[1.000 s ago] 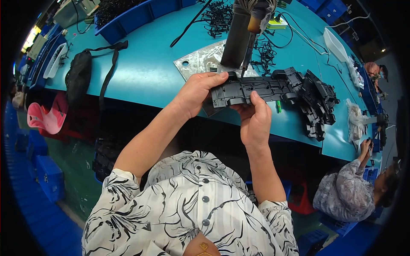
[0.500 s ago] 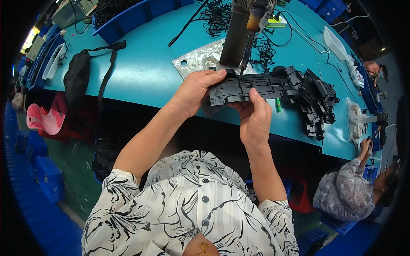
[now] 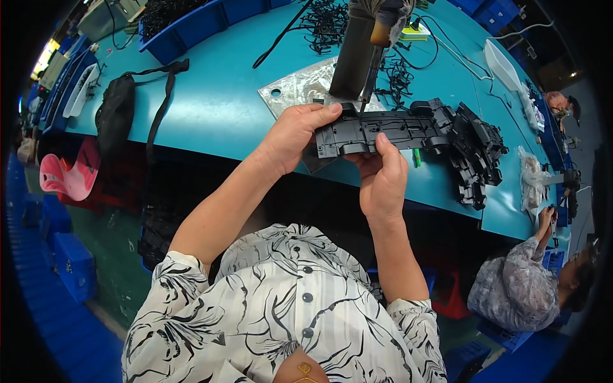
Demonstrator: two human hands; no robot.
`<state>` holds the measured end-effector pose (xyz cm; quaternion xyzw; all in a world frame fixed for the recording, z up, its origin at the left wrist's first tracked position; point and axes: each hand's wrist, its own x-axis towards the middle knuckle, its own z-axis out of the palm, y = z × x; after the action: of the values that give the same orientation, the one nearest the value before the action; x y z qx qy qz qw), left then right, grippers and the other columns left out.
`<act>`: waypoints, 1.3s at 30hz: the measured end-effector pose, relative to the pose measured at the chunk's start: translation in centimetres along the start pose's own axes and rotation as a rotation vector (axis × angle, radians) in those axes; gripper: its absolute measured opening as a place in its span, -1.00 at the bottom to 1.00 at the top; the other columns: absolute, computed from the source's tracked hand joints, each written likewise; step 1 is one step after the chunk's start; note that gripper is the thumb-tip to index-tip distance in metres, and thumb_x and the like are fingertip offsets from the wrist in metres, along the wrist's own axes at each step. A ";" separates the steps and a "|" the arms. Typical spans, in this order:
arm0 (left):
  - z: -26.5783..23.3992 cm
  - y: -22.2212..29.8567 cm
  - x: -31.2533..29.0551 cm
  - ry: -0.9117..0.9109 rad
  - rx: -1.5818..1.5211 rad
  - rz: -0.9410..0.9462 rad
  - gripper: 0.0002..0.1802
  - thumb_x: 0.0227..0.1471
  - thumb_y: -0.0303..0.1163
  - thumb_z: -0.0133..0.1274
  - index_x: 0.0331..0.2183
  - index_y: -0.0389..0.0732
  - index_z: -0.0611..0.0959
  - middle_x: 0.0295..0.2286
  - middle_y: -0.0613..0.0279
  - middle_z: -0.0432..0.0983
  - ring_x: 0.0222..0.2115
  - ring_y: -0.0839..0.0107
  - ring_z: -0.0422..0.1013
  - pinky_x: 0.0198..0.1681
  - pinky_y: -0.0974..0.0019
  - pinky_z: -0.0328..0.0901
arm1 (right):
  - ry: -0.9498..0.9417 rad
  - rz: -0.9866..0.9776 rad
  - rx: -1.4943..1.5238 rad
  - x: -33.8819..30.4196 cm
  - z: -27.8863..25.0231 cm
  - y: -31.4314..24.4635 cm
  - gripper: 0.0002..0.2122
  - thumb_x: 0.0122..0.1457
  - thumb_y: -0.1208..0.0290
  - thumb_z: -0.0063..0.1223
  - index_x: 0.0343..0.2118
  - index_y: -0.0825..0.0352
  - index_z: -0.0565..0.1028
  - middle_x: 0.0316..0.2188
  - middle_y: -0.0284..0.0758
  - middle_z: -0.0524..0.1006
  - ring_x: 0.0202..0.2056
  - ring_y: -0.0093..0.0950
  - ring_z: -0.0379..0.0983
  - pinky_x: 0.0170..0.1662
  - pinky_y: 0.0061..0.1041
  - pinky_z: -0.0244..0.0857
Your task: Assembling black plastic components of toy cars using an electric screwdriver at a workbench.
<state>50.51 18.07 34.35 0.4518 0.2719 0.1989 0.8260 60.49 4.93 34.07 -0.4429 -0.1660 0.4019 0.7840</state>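
I hold a long black plastic moulded part (image 3: 389, 131) flat above the near edge of the teal table (image 3: 217, 108). My left hand (image 3: 295, 135) grips its left end from above. My right hand (image 3: 382, 175) grips its near edge from below, thumb on top. A hanging power screwdriver (image 3: 372, 57) comes down from above, and its thin bit touches the top of the part near its left end. Under the part lies a silvery metal plate (image 3: 300, 89).
A stack of similar black parts (image 3: 476, 153) lies at right. Black wire clips (image 3: 325, 22) are scattered at the back, near blue bins (image 3: 185, 25). A black bag (image 3: 115, 112) lies at left. Another person (image 3: 530, 287) sits at lower right.
The black part has shifted slightly left and up under the screwdriver bit, with both hands still gripping it.
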 end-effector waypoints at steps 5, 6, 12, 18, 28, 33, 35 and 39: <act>-0.1 -0.1 0.1 0.000 0.001 0.002 -0.62 0.08 -0.19 0.09 -0.24 -0.35 0.58 -0.37 0.19 0.54 -0.40 0.49 0.46 -0.32 0.41 0.38 | 0.001 -0.004 -0.014 -0.1 0.1 -0.1 -0.75 0.24 0.32 -0.18 -0.24 0.41 0.45 -0.31 -0.29 0.51 -0.31 -0.48 0.46 -0.23 -0.44 0.38; -0.2 -0.1 0.2 -0.005 -0.007 -0.001 -0.61 0.08 -0.19 0.09 -0.24 -0.36 0.58 -0.37 0.19 0.54 -0.40 0.49 0.46 -0.32 0.41 0.38 | -0.003 -0.008 -0.021 -0.1 0.1 -0.1 -0.75 0.24 0.31 -0.18 -0.23 0.41 0.45 -0.31 -0.29 0.51 -0.31 -0.48 0.46 -0.23 -0.44 0.38; -0.3 -0.2 0.2 -0.009 -0.021 -0.011 -0.61 0.08 -0.19 0.09 -0.24 -0.36 0.57 -0.37 0.19 0.54 -0.39 0.48 0.47 -0.31 0.41 0.39 | 0.009 -0.007 -0.038 0.0 0.2 -0.1 -0.74 0.23 0.30 -0.15 -0.23 0.42 0.45 -0.31 -0.29 0.51 -0.30 -0.49 0.46 -0.23 -0.46 0.37; -0.3 -0.1 0.3 -0.022 -0.023 -0.023 -0.62 0.10 -0.19 0.08 -0.24 -0.35 0.57 -0.36 0.18 0.54 -0.39 0.49 0.47 -0.32 0.42 0.41 | 0.010 -0.024 -0.060 -0.1 0.3 -0.2 -0.73 0.21 0.31 -0.13 -0.24 0.44 0.45 -0.31 -0.28 0.51 -0.29 -0.49 0.46 -0.23 -0.46 0.38; -0.7 -0.1 0.4 -0.045 -0.015 -0.045 -0.62 0.10 -0.17 0.07 -0.23 -0.33 0.57 -0.36 0.19 0.54 -0.39 0.50 0.48 -0.34 0.43 0.42 | -0.003 -0.058 -0.102 0.0 0.3 -0.1 -0.75 0.21 0.31 -0.09 -0.28 0.44 0.47 -0.32 -0.29 0.51 -0.29 -0.50 0.46 -0.23 -0.46 0.39; -0.8 0.0 0.3 -0.052 -0.006 -0.050 -0.62 0.11 -0.17 0.07 -0.22 -0.33 0.57 -0.36 0.19 0.54 -0.39 0.50 0.48 -0.34 0.43 0.42 | -0.004 -0.062 -0.109 0.1 0.2 0.0 -0.76 0.21 0.32 -0.09 -0.29 0.43 0.47 -0.33 -0.28 0.52 -0.30 -0.51 0.46 -0.24 -0.45 0.39; -0.8 0.1 0.4 -0.052 -0.008 -0.054 -0.62 0.11 -0.17 0.07 -0.22 -0.33 0.57 -0.36 0.19 0.54 -0.38 0.50 0.48 -0.34 0.43 0.43 | -0.002 -0.063 -0.112 0.1 0.2 0.1 -0.77 0.20 0.33 -0.08 -0.29 0.43 0.47 -0.33 -0.28 0.52 -0.31 -0.51 0.46 -0.24 -0.45 0.39; -0.8 0.2 0.4 -0.047 -0.001 -0.061 -0.62 0.11 -0.18 0.06 -0.22 -0.33 0.57 -0.35 0.20 0.54 -0.38 0.51 0.48 -0.33 0.44 0.43 | -0.014 -0.064 -0.116 0.1 0.2 0.0 -0.77 0.20 0.33 -0.08 -0.28 0.42 0.48 -0.34 -0.30 0.52 -0.31 -0.51 0.46 -0.25 -0.45 0.39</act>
<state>50.27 18.90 34.11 0.4474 0.2663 0.1631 0.8380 60.49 5.14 34.16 -0.4792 -0.2088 0.3693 0.7684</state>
